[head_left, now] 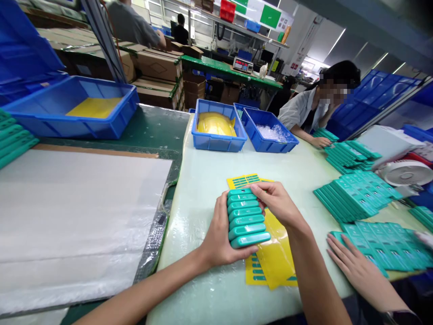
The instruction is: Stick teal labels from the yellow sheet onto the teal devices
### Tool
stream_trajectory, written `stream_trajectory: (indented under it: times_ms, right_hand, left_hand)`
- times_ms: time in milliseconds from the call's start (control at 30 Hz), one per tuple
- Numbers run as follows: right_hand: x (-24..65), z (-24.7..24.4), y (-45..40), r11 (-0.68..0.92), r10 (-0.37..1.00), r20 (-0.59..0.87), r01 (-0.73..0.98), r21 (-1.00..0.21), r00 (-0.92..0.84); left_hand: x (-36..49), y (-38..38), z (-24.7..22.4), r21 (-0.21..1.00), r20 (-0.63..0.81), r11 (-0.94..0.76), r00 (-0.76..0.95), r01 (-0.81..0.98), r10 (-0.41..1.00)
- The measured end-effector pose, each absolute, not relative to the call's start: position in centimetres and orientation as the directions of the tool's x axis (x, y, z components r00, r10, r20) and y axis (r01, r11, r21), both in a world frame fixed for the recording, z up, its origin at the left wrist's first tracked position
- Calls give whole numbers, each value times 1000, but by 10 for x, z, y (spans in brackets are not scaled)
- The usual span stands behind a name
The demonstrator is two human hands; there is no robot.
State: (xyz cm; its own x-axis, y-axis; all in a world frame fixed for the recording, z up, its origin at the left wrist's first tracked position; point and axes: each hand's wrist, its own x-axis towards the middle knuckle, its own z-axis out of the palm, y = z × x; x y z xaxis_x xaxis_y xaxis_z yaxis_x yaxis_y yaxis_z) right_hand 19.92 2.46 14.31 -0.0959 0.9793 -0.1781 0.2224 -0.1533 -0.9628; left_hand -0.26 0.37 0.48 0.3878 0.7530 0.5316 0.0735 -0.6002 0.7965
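Observation:
A stack of teal plastic cases [246, 221], several of them with rounded ends facing me, is held slightly tilted above the table. My left hand [221, 237] wraps round its left side, thumb underneath and fingers toward the top. At the top right end, my right hand [275, 201] has its thumb and fingers closed against the uppermost case, near a small dark mark. Whether a small sticker lies under those fingertips I cannot tell. Beneath the hands lie yellow sheets [279, 253], some bearing rows of teal strip labels.
A co-worker's hand [361, 271] rests by teal cases [389, 246] on the right; more stacks [348, 194] stand behind. Another person [307, 108] sits beyond. Blue bins [219, 143] line the table's back. White foam sheets [77, 216] cover the left side.

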Motion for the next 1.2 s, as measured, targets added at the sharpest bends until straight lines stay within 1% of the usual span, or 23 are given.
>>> stream_trajectory:
  times_ms: [100,167,233,300,333,400,500,633,767,933,1100,1200]
  right_hand:
    - [200,138,22,-133,980,-153,149,-980,-130]
    - [210,132,22,-106,985,-125,152,-983,-122]
    - [225,120,20,-50,999,-47,278,-959,15]
    - [244,101,13,-26,987,52,470,-883,153]
    - [252,91,8,-34,981,77,544,-838,180]
    - [265,70,-5,-61,984,56,617,-784,169]
    - [271,45,-24,-83,987,28,650,-756,158]
    - [265,29,-33,-57,985,72,686,-726,158]
    - [263,27,-29,-30,992,67,706,-707,109]
    - [263,25,-23,-15,997,44,719,-695,63]
    - [262,24,-26,-22,997,32,703,-711,64]
    - [268,38,-32,-11,999,22,674,-738,41]
  left_hand:
    - [-4,4,6,793,543,-606,376,65,751]
    - [-5,5,8,789,544,-610,374,76,751]
    - [-6,6,10,782,545,-617,379,91,747]
    - [-7,6,12,780,542,-617,383,100,748]
    - [-7,6,12,783,537,-613,385,102,750]
    - [-8,6,12,787,531,-608,388,103,753]
    - [-8,6,9,782,532,-613,391,113,751]
    - [-10,5,7,778,528,-614,391,133,754]
    - [-9,5,12,771,535,-622,390,137,749]
    - [-7,4,16,775,557,-625,364,93,746]
    - [-8,3,15,794,529,-601,382,90,757]
    - [-8,3,14,804,517,-588,389,83,762]
